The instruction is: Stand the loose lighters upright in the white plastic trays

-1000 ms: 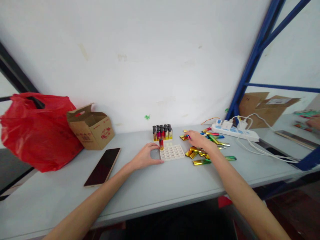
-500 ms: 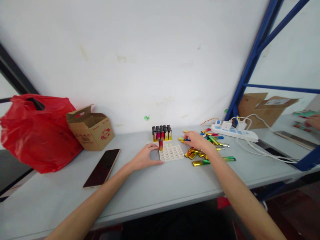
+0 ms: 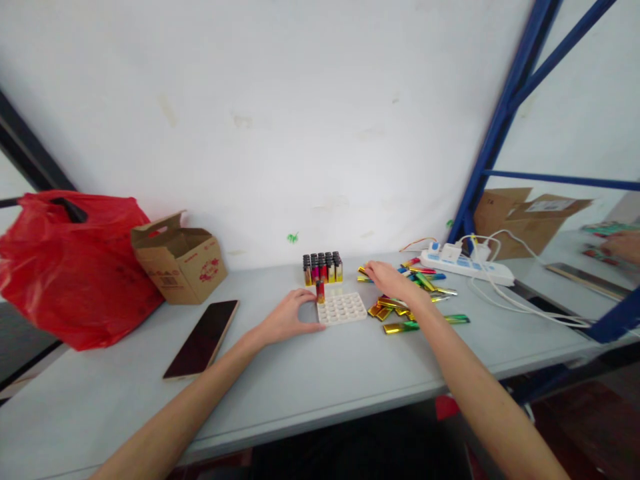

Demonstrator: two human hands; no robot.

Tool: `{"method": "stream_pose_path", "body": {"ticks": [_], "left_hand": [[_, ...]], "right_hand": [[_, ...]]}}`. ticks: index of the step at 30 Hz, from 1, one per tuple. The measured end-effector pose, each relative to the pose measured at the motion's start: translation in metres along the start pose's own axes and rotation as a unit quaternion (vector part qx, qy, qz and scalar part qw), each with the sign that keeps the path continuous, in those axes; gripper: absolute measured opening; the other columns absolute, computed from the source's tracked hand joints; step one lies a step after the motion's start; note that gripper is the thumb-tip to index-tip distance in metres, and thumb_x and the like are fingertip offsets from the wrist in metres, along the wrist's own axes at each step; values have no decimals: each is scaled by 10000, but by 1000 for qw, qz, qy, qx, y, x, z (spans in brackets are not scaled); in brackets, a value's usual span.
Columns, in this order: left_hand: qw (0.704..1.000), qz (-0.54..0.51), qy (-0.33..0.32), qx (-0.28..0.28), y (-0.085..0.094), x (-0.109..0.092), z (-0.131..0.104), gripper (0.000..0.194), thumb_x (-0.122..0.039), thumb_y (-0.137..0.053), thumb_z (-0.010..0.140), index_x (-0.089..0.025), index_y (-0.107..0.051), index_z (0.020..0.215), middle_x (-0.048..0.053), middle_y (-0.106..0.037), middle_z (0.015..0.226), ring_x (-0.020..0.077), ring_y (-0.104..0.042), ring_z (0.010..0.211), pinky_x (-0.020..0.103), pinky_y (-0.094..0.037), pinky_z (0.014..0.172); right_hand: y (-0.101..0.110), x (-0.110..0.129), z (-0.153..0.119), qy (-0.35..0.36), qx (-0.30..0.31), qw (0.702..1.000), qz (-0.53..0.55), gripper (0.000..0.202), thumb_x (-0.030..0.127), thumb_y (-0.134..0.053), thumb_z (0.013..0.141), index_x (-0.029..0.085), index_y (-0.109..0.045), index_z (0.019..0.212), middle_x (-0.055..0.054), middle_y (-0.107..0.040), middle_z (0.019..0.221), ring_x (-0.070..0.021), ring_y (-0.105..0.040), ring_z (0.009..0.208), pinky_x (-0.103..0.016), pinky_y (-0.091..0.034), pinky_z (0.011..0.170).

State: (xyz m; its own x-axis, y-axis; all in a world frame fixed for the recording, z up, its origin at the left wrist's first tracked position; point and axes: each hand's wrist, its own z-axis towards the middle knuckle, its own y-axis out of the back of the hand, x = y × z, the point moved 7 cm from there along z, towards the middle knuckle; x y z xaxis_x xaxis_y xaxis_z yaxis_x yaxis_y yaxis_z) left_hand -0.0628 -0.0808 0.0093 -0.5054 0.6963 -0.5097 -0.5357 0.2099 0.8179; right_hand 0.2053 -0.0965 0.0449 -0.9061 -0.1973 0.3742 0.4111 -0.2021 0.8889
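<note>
My left hand point(image 3: 286, 317) is curved round the left side of a white tray point(image 3: 345, 316), its thumb at the near corner and its fingers by the far one. One red-and-yellow lighter point(image 3: 321, 293) stands upright in the tray's far left hole; the other holes look bare. My right hand point(image 3: 391, 280) is closed in a pinch at a gold-coloured lighter point(image 3: 362, 270) at the left of a loose pile. In that pile, shiny lighters point(image 3: 385, 313) in gold, green, blue and red lie flat, partly hidden by my right hand and forearm.
Behind the tray stands a block of upright black-topped lighters point(image 3: 324, 268). At left are a phone point(image 3: 203, 339), an open cardboard box point(image 3: 183, 263) and a red plastic bag point(image 3: 80, 267). A power strip point(image 3: 470, 267) with white cables and a blue metal frame point(image 3: 493, 140) bound the right side.
My right hand's fingers have drawn together into a pinch at the pile's left edge. My left hand, the tray and its lighter stay put; the view shifts slightly.
</note>
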Motion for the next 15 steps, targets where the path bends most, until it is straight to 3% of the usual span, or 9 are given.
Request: {"method": "stream_pose_path", "body": {"ticks": [3, 6, 8, 11, 15], "left_hand": [[1000, -2, -6, -5, 0, -1, 0, 675, -600, -870, 718, -215, -702, 1247, 126, -646, 1389, 355, -594, 1327, 507, -435, 1201], [1000, -4, -3, -1, 0, -1, 0, 686, -600, -873, 716, -206, -696, 1249, 132, -637, 1392, 354, -586, 1333, 507, -427, 1207], [1000, -5, -1, 2, -1, 0, 0, 685, -585, -875, 720, -199, -691, 1256, 137, -632, 1392, 350, -581, 1335, 506, -420, 1213], [1000, -7, -2, 4, -1, -1, -1, 661, -561, -876, 730, -208, -690, 1258, 130, -629, 1396, 343, -572, 1343, 505, -415, 1216], [1000, -8, -6, 3, 0, -1, -1, 655, -561, -871, 737, -213, -691, 1262, 126, -635, 1394, 343, -579, 1335, 503, -423, 1210]], "right_hand": [[8, 12, 2, -4, -44, 996, 81, 332, 334, -357, 1109, 193, -657, 1091, -62, -757, 863, -201, -686, 790, -294, -461, 795], [14, 21, 5, 2, -128, 978, 166, 305, 490, -590, 986, 212, -711, 1020, -19, -713, 762, -202, -648, 739, -295, -452, 744], [7, 19, 7, -27, -143, 952, 268, 396, 597, -713, 855, 205, -701, 912, 19, -627, 649, -169, -556, 605, -281, -420, 628], [-10, 20, 9, -57, -121, 904, 406, 536, 730, -697, 797, 207, -594, 737, 45, -511, 587, -129, -445, 536, -262, -354, 529], [-33, 44, 7, -19, -25, 869, 494, 591, 804, -571, 853, 220, -560, 762, 22, -570, 658, -136, -532, 581, -270, -445, 581]]}}
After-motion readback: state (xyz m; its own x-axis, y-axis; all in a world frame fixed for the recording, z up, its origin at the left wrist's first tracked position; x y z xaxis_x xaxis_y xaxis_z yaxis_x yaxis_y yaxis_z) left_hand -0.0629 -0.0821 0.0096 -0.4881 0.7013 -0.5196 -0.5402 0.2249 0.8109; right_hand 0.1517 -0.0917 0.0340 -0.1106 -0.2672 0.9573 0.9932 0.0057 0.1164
